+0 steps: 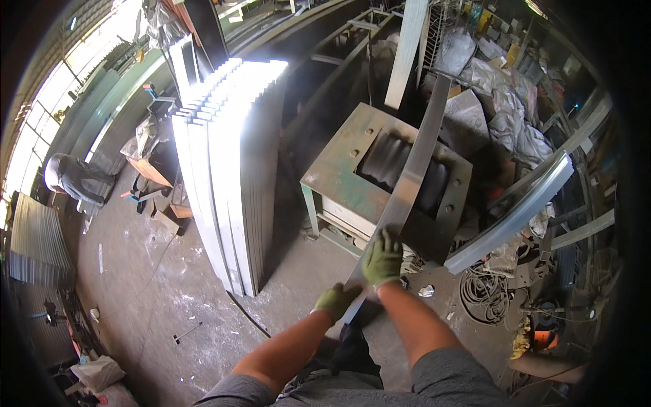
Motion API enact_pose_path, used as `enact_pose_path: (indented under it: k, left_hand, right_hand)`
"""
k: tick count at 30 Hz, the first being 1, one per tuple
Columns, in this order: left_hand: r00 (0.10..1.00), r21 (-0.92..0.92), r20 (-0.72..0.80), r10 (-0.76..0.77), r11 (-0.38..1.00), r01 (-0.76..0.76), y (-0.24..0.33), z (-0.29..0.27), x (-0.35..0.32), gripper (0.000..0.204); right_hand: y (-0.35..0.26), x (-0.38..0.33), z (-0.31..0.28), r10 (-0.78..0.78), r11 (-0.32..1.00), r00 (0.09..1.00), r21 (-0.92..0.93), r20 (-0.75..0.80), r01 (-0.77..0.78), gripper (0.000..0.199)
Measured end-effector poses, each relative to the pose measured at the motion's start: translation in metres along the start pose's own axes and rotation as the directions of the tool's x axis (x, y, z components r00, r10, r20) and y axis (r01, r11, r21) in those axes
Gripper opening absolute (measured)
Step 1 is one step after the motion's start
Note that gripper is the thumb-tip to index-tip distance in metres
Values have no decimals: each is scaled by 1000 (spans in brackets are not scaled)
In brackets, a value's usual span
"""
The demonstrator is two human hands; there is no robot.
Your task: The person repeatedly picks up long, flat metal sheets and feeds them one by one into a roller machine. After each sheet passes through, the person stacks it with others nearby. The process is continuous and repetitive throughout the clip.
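Lengthwise, the metal strip [411,178] points forward, slightly right

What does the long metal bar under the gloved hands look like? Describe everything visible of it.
The metal bar is long, narrow and grey, with a smooth, flat-looking upper face, paler along its middle and darker toward the far end. It slants from near the person's body away to the upper right, crossing above the dark rollers of a worn, greenish machine. The gloved right hand lies on its upper face; the left hand is at its nearer part. Whether it touches the rollers is unclear.
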State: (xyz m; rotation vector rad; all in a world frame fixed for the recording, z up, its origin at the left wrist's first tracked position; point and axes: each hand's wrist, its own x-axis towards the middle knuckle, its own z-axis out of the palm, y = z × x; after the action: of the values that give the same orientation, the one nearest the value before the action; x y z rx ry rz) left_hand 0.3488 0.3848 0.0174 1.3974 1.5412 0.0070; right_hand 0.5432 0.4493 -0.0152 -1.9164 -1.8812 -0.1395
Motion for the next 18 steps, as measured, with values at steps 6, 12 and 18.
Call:
enact_pose_path:
  k: [6, 12, 18]
  left_hand:
    - [999, 45, -44, 9, 999, -7, -33, 5, 0, 90]
    - [971, 98, -110, 214, 974, -204, 69, -16, 80, 86]
    - [978, 154, -71, 196, 971, -184, 175, -50, 131, 90]
  right_hand:
    - [-19, -13, 9, -19, 1000, 996, 14, -87, 20, 55]
    - [53, 107, 5, 23, 1000, 999, -7, -36, -23, 55]
    - [106, 197, -14, 74, 995, 997, -69, 18, -73, 54]
